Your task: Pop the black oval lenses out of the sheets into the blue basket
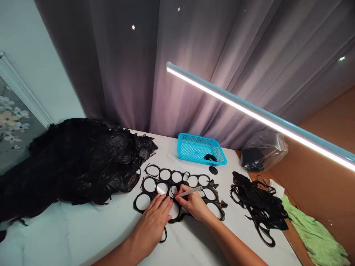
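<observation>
A thin black sheet (181,180) with rows of large round holes lies on the white table. My left hand (155,214) rests on its front left part, fingers stretched out and pressing down. In a pen grip, my right hand (193,202) holds a slim silver tool (192,191); its working tip is hidden by the fingers, so I cannot tell its exact kind. That hand touches the middle of the sheet, beside a hole rim. Behind the sheet, a loose black disc (213,170) lies flat near a blue plastic basket (183,157), which holds more black round pieces (210,158).
A big heap of black sheet scraps (83,162) covers the table's left side. Black offcuts (257,201) are piled at the right, near a green cloth (313,232) and a clear plastic bag (263,151). A lit tube lamp (249,107) hangs across, above the table.
</observation>
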The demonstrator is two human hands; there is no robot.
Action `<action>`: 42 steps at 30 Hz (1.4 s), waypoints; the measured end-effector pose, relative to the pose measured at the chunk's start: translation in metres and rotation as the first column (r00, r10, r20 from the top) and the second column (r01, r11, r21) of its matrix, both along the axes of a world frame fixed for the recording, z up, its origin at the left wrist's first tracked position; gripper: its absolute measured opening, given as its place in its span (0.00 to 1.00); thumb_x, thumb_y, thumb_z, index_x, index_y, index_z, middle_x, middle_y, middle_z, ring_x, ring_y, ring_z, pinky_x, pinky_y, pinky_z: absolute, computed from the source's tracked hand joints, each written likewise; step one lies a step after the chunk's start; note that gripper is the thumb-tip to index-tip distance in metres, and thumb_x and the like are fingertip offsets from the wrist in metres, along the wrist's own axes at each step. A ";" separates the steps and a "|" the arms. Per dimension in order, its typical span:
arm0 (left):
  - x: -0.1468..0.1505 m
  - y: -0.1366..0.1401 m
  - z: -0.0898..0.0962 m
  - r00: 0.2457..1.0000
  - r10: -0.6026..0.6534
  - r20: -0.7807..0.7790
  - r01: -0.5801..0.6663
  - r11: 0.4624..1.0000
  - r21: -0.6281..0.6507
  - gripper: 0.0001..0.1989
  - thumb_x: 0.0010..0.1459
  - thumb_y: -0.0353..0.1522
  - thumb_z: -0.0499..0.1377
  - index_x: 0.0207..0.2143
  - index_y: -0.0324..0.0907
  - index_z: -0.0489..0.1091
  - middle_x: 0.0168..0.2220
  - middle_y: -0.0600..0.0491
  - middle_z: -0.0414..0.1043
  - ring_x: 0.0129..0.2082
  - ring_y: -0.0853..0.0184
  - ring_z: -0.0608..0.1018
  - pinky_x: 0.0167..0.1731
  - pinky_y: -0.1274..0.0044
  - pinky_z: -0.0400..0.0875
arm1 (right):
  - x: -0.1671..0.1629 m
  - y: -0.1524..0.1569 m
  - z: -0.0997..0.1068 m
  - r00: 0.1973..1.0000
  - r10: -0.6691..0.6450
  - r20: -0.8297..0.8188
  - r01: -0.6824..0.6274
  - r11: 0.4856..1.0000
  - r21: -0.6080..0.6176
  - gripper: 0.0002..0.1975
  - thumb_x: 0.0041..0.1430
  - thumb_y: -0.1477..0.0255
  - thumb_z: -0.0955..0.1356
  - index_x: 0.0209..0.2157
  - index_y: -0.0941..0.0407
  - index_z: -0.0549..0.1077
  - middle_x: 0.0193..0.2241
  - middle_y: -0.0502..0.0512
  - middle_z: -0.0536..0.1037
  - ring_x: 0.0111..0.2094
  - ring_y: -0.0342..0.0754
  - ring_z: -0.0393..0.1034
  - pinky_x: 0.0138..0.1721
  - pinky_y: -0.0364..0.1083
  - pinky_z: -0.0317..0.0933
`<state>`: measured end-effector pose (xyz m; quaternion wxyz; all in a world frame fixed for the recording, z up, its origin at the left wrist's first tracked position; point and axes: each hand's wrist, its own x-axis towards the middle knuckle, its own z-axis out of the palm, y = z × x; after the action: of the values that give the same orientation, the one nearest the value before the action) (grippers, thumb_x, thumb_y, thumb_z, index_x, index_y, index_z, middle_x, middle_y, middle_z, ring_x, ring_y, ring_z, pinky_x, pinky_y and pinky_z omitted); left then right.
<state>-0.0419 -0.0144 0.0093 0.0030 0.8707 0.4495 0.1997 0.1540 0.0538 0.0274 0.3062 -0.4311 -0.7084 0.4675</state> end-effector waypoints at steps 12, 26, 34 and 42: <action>0.000 0.002 -0.003 1.000 0.001 0.001 -0.001 0.999 -0.033 0.20 0.64 0.27 0.52 0.58 0.41 0.64 0.56 0.47 0.70 0.59 0.56 0.69 0.56 0.62 0.66 | -0.004 -0.003 -0.005 0.990 -0.004 0.138 -0.023 0.981 0.193 0.09 0.59 0.79 0.66 0.27 0.54 0.63 0.30 0.50 0.70 0.32 0.46 0.63 0.33 0.43 0.56; -0.007 0.001 -0.014 0.997 -0.002 0.079 0.003 1.000 -0.021 0.20 0.67 0.29 0.51 0.60 0.43 0.61 0.57 0.49 0.69 0.59 0.59 0.67 0.54 0.65 0.66 | 0.044 0.093 0.024 0.781 -0.566 0.265 0.327 0.731 0.599 0.08 0.60 0.74 0.59 0.26 0.53 0.61 0.26 0.53 0.67 0.29 0.50 0.60 0.30 0.46 0.52; 0.012 0.034 0.032 0.996 0.078 0.049 -0.075 0.995 -0.064 0.19 0.68 0.27 0.48 0.59 0.43 0.62 0.55 0.47 0.68 0.51 0.57 0.70 0.49 0.64 0.67 | 0.012 0.066 0.010 0.959 -0.250 -0.134 0.236 0.965 -0.114 0.13 0.55 0.59 0.66 0.27 0.52 0.62 0.27 0.50 0.71 0.24 0.48 0.69 0.23 0.45 0.62; 0.015 0.052 -0.001 0.996 0.083 -0.010 -0.083 0.997 0.009 0.16 0.67 0.29 0.49 0.55 0.38 0.66 0.52 0.43 0.71 0.54 0.56 0.70 0.59 0.60 0.58 | 0.003 0.055 0.000 0.996 -0.049 -0.070 0.046 0.998 -0.039 0.09 0.54 0.67 0.68 0.25 0.54 0.64 0.24 0.47 0.70 0.27 0.45 0.64 0.31 0.43 0.58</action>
<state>-0.0266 0.0379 0.0085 -0.0116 0.8523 0.4843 0.1970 0.1568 0.1083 0.0276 0.3338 -0.4367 -0.6779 0.4882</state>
